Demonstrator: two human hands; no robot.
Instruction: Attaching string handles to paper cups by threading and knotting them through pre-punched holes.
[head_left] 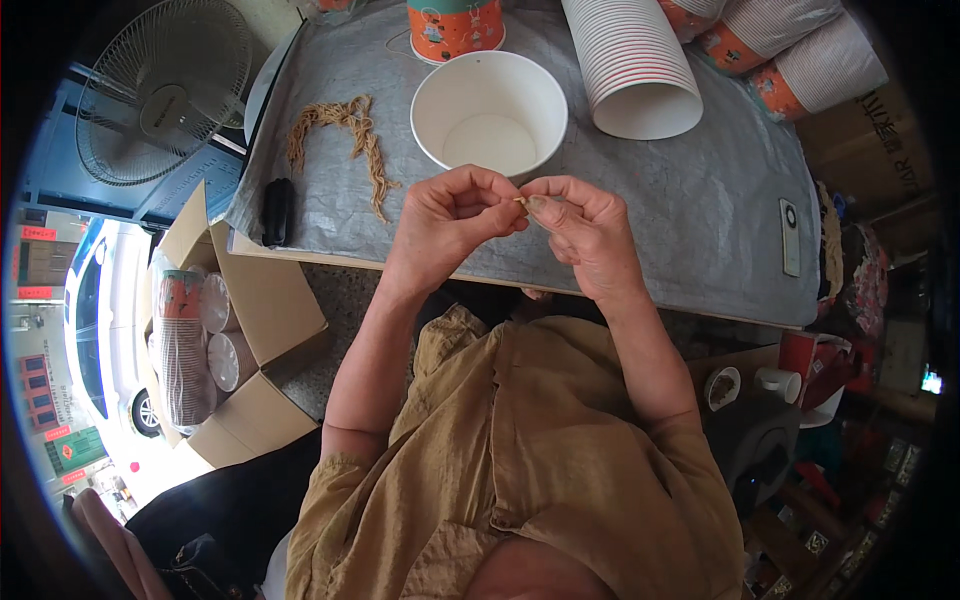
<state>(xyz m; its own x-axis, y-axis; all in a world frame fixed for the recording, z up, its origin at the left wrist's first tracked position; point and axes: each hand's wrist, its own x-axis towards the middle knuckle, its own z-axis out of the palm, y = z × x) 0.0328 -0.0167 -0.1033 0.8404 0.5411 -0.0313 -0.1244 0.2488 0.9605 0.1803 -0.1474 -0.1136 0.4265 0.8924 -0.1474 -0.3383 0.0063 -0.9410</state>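
Observation:
Above the table's front edge, my left hand (pixel 447 222) and my right hand (pixel 588 228) meet fingertip to fingertip. Both are closed in a pinch on a small yellowish strand (pixel 521 200), most of it hidden by the fingers. It looks like the tan strings (pixel 350 125) heaped loosely on the table to the left. Just beyond my hands stands a white paper tub (pixel 490 100), its open mouth facing me. Behind it is an orange and teal printed tub (pixel 457 35). A long nested stack of white paper tubs (pixel 635 70) lies to its right.
Grey sheeting covers the table (pixel 690 230). More wrapped tub stacks (pixel 820 75) lie at the far right. A black object (pixel 277 211) sits near the left edge, a flat pale device (pixel 790 237) near the right. An open carton (pixel 265 300) and a fan (pixel 165 105) stand left.

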